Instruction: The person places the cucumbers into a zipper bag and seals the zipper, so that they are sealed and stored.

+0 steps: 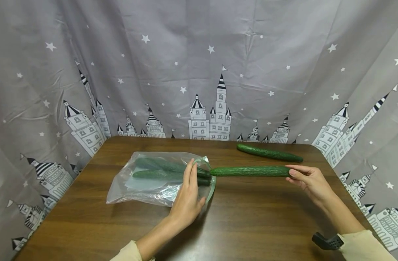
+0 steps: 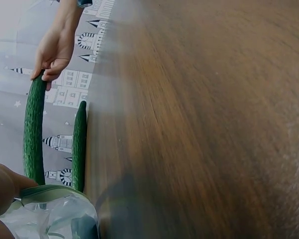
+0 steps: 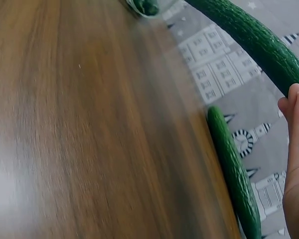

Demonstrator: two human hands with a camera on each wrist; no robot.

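Observation:
My right hand (image 1: 311,183) pinches one end of a long green cucumber (image 1: 251,171) between thumb and fingers. The cucumber stretches level to the left, its far tip right at the mouth of a clear plastic bag (image 1: 120,188). Inside the bag lie other cucumbers (image 1: 159,175), their ends toward the opening. My left hand (image 1: 187,201) holds the bag at its green-edged rim (image 2: 55,191), with its long fingers stretched across the top and the thumb lower down. In the right wrist view, the held cucumber (image 3: 254,40) runs up and left from the fingertips.
Another cucumber (image 1: 269,153) lies near the back edge of the brown wooden table (image 1: 251,224). Behind the table hangs a grey curtain (image 1: 199,43) printed with stars and castles. A black strap (image 1: 327,241) shows at the right sleeve.

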